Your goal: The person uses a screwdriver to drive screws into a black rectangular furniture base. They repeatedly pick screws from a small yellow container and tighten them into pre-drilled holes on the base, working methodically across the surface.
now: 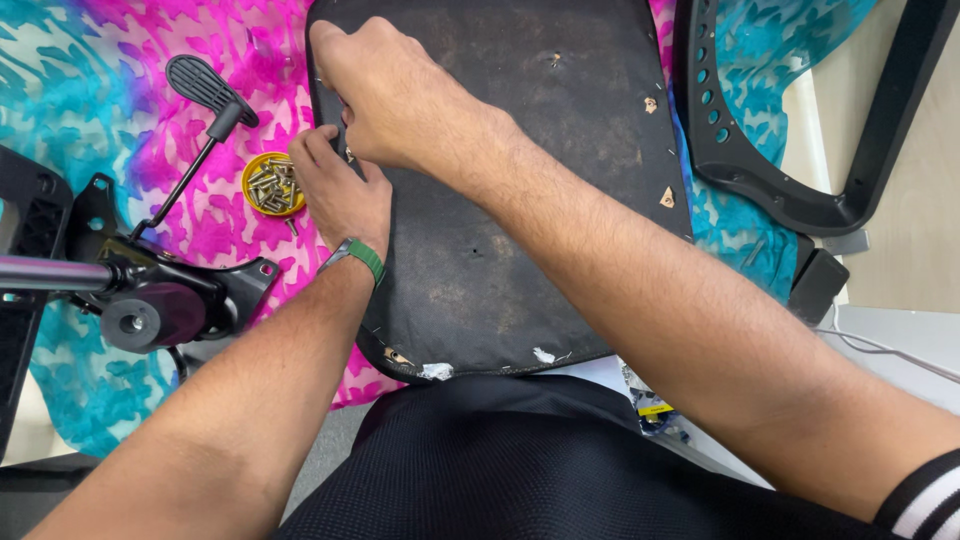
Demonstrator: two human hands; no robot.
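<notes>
While both hands work at the left edge of the panel, notes as follows.

Seat panel [520,190]: black, flat, underside up, lying on the patterned cloth [120,90]; near edge reaches the person's lap. Judged stiff and moderately heavy, a board rather than a cushion; covering looks worn, torn at small spots along the right and near edges.

Right hand [400,100]: fingers curled over the panel's left edge, pinched together on something small; what it is cannot be told.

Left hand [335,190]: fingertips bunched at the same edge, just beside the right hand; whether they clamp anything cannot be told. Green band at the wrist.

Yellow dish [273,185]: on the cloth, touching the left hand's outer side; holds small metal screws. Light, easy to tip, screws would scatter.

Hold points: panel's left and right edges look free for a two-handed lift; surface seems matte, not slippery.

Chair mechanism [150,290]: lever and black base at the cloth's left edge, near the left forearm.

Armrest frame [760,150]: black, at the right edge, just beside the panel.

Open room: bare cloth toward the far left corner; both sides otherwise crowded.
</notes>
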